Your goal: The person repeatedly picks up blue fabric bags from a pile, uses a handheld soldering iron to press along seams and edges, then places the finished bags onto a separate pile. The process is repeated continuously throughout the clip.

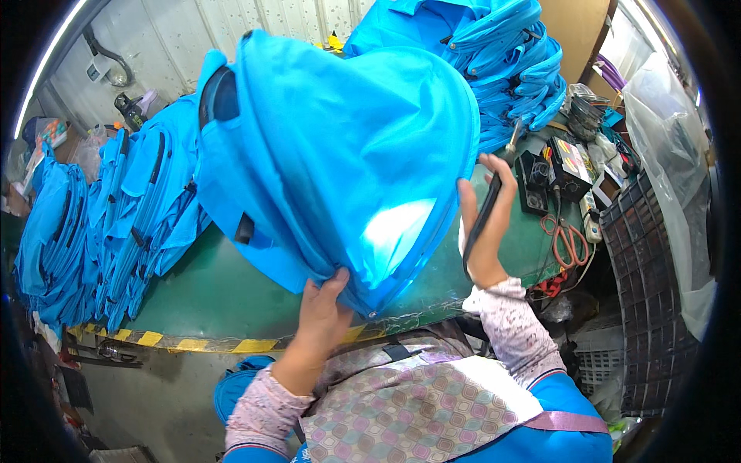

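Observation:
A large blue fabric hood [332, 147], with a stiff curved rim and black tabs, is held up above the green table. My left hand [324, 312] is closed on its lower edge, the thumb lying on top of the fabric. At the hood's right rim, my right hand [490, 220] is closed around a black-handled pen-like tool with a metal tip [513, 137], which resembles a soldering iron. That tip points up and away, apart from the hood. My right fingertips are close to the rim; whether they touch it I cannot tell.
Blue fabric hoods stand in a row [143, 208] at the left and in a tall pile [509, 69] at the back. To the right are a black power box [570, 170], red-handled scissors [567, 241] and a dark grid panel [652, 293]. Striped tape [197, 344] edges the green table [201, 285].

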Motion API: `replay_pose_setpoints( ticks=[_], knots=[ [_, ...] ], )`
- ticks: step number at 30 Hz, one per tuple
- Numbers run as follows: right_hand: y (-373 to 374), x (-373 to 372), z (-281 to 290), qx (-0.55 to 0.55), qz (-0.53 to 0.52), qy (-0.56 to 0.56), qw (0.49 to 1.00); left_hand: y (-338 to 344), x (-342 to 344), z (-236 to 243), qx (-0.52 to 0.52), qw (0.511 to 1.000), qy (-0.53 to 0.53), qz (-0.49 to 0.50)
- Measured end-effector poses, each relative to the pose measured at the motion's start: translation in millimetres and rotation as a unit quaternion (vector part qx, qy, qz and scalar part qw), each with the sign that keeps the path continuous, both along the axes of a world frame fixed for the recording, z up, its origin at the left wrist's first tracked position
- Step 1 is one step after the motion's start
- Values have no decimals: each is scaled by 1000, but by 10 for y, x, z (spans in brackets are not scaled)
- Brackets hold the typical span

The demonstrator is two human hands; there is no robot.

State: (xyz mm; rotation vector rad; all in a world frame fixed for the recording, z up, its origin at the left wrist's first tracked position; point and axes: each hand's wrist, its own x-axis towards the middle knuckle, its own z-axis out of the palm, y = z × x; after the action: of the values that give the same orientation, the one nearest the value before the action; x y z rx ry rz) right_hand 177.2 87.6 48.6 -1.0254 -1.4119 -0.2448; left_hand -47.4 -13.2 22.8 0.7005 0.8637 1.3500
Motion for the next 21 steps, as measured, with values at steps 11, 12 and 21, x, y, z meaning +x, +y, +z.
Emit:
replay_pose_setpoints(
  ticks=[11,12,21],
  knots=[
    [95,-522,280,128,174,-47,975,1202,-1590,1600,189,728,579,315],
    [58,-542,296,133,186,-41,973,1369,-1821,1627,152,765,555,288],
    [-226,-79,386,184,61,-104,975,1695,-2110,2267,178,682,703,97]
  ],
)
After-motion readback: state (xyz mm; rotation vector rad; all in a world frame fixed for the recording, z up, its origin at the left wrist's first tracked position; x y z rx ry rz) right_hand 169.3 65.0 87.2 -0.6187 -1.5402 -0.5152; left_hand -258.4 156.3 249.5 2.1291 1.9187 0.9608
